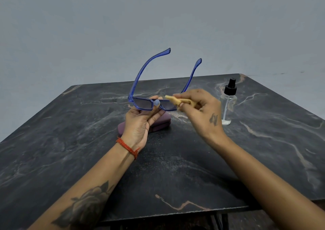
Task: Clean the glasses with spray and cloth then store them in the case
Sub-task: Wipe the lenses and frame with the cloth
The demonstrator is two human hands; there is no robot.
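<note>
above the dark marble surface (193, 168), left hand (140, 122) pinches the blue sunglasses (149, 103) by the bridge, palm up; right hand (200, 108) grips a yellow cloth (175, 100) against the right lens.

We see only part of the purple case (159, 122) — the left hand (140, 122) covers its middle and left end. The cloth (177, 101) is mostly bunched inside the right hand (202, 112), which also hides the right corner of the glasses (149, 103). Both forearms and the table (52, 142) run off the edges — its legs barely show.
</note>
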